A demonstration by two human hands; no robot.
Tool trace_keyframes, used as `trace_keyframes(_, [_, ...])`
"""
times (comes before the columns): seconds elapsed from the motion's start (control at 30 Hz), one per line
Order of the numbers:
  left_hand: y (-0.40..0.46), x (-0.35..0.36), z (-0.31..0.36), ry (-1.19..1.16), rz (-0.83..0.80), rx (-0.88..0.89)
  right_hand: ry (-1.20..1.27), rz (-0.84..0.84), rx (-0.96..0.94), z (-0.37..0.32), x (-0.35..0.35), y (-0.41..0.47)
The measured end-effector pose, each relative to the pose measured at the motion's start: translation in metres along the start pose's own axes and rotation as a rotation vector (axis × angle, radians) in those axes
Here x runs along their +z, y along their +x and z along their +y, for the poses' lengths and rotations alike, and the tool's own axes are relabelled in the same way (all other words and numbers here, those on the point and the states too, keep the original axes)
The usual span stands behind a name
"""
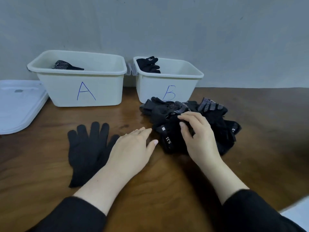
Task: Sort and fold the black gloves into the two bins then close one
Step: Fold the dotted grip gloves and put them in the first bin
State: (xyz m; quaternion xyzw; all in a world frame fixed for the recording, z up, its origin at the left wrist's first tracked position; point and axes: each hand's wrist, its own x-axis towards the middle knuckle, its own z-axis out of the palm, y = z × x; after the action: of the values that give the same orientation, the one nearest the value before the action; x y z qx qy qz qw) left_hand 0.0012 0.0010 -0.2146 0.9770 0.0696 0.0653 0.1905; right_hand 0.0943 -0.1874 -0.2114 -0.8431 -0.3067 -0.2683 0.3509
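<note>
A plain black glove (87, 151) lies flat on the wooden table, fingers pointing away from me. My left hand (132, 148) hovers low beside it with straight fingers, covering the glove's thumb side. A heap of black gloves (214, 118), some with white dots, some marked 5.11, sits in front of bin B (182, 86). My right hand (199, 136) rests on the heap, its fingers curled into a 5.11 glove (168, 136). Bin A (103, 87) holds a folded dotted glove (65, 65). Bin B holds black 5.11 gloves (148, 65).
Two white lids (18, 104) lie stacked at the table's left edge beside bin A. Both bins stand against the grey wall. A pale corner of something (296, 213) shows at the bottom right.
</note>
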Motion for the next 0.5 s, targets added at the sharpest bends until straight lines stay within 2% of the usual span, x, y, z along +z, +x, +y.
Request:
trace_keyframes(0.07, [0.0,0.004,-0.002,0.029,-0.027,-0.006,-0.002,-0.076,0.104,0.01,-0.007,0.022])
trace_keyframes(0.17, [-0.005,0.0,-0.008,-0.015,-0.035,-0.03,-0.072,-0.326,0.243,0.031,-0.011,0.06])
trace_keyframes(0.3, [-0.01,-0.006,-0.012,-0.108,0.033,-0.043,-0.229,-0.583,0.175,0.049,-0.009,0.093])
trace_keyframes(0.4, [-0.011,-0.01,-0.011,-0.142,0.107,-0.031,-0.255,-0.583,0.115,0.043,-0.007,0.107])
trace_keyframes(0.5, [-0.011,-0.013,-0.012,-0.173,0.181,-0.021,-0.106,-0.504,0.192,0.029,-0.014,0.12])
